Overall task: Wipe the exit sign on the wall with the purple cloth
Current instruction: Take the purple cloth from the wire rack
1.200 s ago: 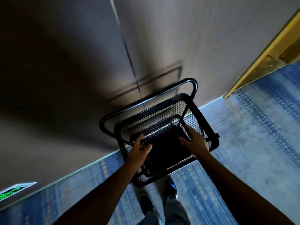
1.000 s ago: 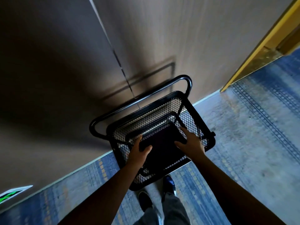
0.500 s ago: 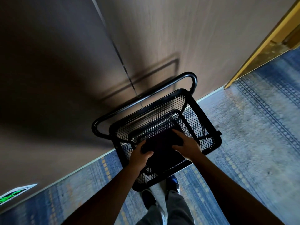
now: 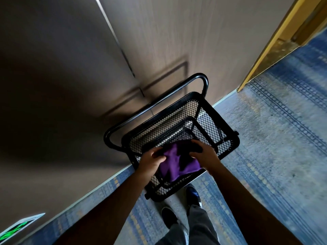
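The purple cloth point(image 4: 174, 163) is bunched between both hands over the top tray of a black mesh cart point(image 4: 228, 129). My left hand point(image 4: 152, 160) grips its left edge, and my right hand point(image 4: 203, 154) grips its right side from above. Low on the wall at the bottom left corner glows the green and white exit sign point(image 4: 16, 228), far left of the cart and only partly in frame.
The cart's tube handle point(image 4: 154, 105) faces the brown wall point(image 4: 159, 41). A gold door frame point(image 4: 276, 41) rises at the upper right. Blue patterned carpet point(image 4: 274, 147) covers the floor, and my shoes point(image 4: 193, 193) stand just behind the cart.
Both hands have drawn inward across the tray and gathered the flat dark cloth into a bunch, lifting it so its purple colour shows. The cart has stayed put.
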